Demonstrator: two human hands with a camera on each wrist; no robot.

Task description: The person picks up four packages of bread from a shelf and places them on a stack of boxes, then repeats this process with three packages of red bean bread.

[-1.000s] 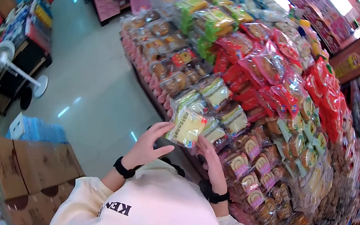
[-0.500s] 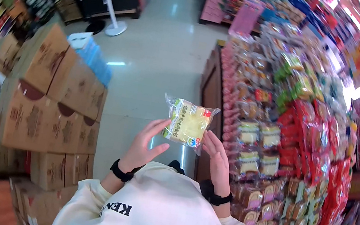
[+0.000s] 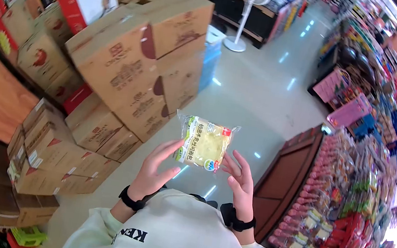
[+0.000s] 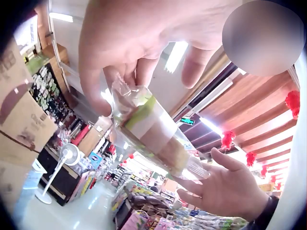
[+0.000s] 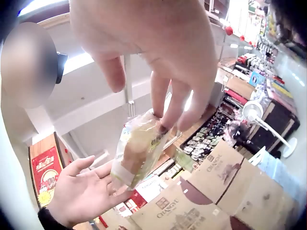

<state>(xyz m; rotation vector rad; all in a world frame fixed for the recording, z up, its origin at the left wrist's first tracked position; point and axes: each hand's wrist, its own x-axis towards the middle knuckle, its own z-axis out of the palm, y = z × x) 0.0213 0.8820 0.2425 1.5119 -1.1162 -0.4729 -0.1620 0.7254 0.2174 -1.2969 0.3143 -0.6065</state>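
A clear-wrapped packet of sliced bread [image 3: 211, 144] with a yellow and white label is held level between two hands in front of the chest. My left hand [image 3: 152, 166] supports its left end on the fingers, thumb apart from the wrapper. At the other end my right hand [image 3: 241, 183] touches the packet with its fingertips, its thumb also standing free. From the left wrist the packet [image 4: 153, 132] appears edge-on, with the right hand [image 4: 225, 189] spread beyond it. The right wrist view has the left hand [image 5: 86, 191] palm up, its fingers reaching under the packet's edge.
Stacked cardboard cartons [image 3: 128, 70] rise on the left. A display stand of packaged breads [image 3: 345, 217] with a dark wooden side [image 3: 286, 165] is on the right. Tiled floor [image 3: 260, 97] runs between them towards a white pedestal fan [image 3: 245, 16].
The head view has swung left, from the bread display to the aisle and cartons. The bread packet has come away from the display and stays between both hands.
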